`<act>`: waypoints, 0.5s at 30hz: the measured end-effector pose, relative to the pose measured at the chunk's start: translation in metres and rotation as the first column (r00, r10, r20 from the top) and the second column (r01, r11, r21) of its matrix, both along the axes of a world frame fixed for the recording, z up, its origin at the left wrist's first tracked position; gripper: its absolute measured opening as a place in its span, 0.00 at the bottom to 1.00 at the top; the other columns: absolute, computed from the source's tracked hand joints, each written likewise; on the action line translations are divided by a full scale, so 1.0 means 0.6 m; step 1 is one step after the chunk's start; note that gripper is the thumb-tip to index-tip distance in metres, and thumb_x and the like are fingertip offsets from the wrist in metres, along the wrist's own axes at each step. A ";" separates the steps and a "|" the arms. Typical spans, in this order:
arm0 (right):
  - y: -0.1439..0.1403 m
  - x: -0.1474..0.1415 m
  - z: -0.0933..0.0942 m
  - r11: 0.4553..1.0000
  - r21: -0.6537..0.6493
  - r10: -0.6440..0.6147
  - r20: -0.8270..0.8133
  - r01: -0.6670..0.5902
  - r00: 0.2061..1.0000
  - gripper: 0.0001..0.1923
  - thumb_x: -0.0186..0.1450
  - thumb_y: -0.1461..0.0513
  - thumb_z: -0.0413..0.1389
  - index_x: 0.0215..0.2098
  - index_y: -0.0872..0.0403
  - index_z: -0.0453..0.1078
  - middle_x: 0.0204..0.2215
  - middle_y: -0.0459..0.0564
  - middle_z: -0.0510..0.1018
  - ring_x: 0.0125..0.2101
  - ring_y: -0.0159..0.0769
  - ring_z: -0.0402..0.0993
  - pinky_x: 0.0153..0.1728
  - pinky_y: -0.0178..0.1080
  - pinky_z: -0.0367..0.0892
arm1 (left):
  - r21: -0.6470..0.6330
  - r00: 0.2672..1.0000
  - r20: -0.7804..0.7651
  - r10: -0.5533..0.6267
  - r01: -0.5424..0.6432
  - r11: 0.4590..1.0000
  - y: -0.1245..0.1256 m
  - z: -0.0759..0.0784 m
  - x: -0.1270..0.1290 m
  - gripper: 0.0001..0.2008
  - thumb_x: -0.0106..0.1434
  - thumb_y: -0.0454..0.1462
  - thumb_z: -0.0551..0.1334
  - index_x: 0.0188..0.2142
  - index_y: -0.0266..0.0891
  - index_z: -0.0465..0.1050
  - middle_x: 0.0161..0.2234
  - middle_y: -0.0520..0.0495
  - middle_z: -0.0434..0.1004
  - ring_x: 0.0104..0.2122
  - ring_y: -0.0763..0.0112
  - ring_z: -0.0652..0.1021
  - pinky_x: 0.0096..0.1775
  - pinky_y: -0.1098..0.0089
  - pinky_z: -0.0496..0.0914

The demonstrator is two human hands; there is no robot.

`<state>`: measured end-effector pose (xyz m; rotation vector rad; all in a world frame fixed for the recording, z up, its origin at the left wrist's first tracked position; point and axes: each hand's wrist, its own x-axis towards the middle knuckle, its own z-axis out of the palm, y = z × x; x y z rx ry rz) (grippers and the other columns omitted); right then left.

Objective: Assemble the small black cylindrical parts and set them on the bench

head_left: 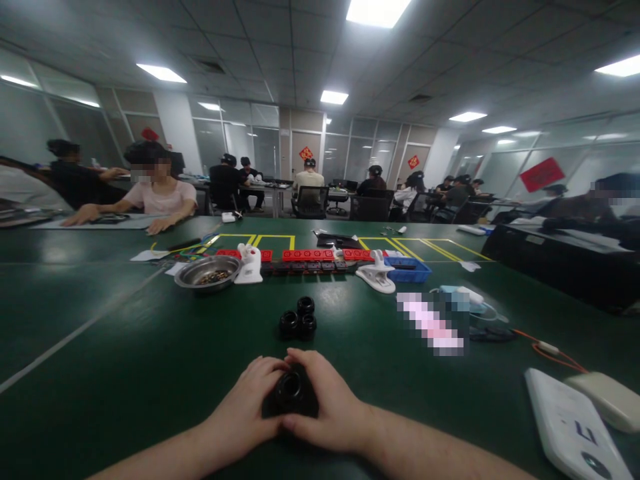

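A black ring-shaped part (290, 389) with a round hole in its top stands near the front of the green table. My left hand (254, 393) curves round its left side, and my right hand (334, 393) is closed round its right side. The fingertips meet behind it, and both thumbs come together in front. My palms and fingers hide the lower part of its sides. Just beyond my hands, three similar black parts cluster together: one rear part (306, 307), a front left part (289, 324) and a front right part (308, 326).
Farther back are a metal bowl (209, 274) of small pieces, two white clips (376, 273), a row of red blocks (307, 255) and a blue tray (409, 270). On the right lie a white device (575, 420) and cables. Another person (159, 187) sits across at left.
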<state>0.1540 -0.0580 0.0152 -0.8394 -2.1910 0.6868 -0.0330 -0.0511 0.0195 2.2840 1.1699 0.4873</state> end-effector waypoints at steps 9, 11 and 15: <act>-0.004 -0.005 -0.001 0.991 -0.037 -0.125 0.034 0.126 0.992 0.30 0.49 0.60 0.59 0.49 0.54 0.56 0.42 0.52 0.66 0.43 0.40 0.63 0.44 0.43 0.60 | 0.034 1.000 0.012 -0.013 0.012 0.999 0.001 -0.009 0.000 0.18 0.48 0.37 0.63 0.41 0.42 0.68 0.44 0.46 0.66 0.46 0.58 0.66 0.51 0.56 0.58; -0.004 -0.004 -0.002 0.998 -0.037 -0.056 0.006 0.056 0.998 0.32 0.50 0.65 0.56 0.52 0.54 0.53 0.45 0.53 0.65 0.46 0.40 0.61 0.47 0.44 0.58 | 0.036 1.000 0.020 -0.019 0.018 0.999 0.001 -0.010 -0.001 0.19 0.49 0.38 0.63 0.42 0.43 0.67 0.44 0.46 0.66 0.46 0.58 0.66 0.51 0.56 0.58; -0.002 -0.001 -0.003 1.000 -0.014 0.018 -0.019 -0.018 1.000 0.36 0.50 0.63 0.57 0.55 0.55 0.48 0.48 0.55 0.62 0.48 0.42 0.60 0.49 0.46 0.56 | 0.024 1.000 0.017 -0.022 0.022 0.999 0.003 -0.010 -0.002 0.18 0.50 0.40 0.63 0.42 0.42 0.67 0.46 0.45 0.66 0.47 0.58 0.65 0.51 0.56 0.57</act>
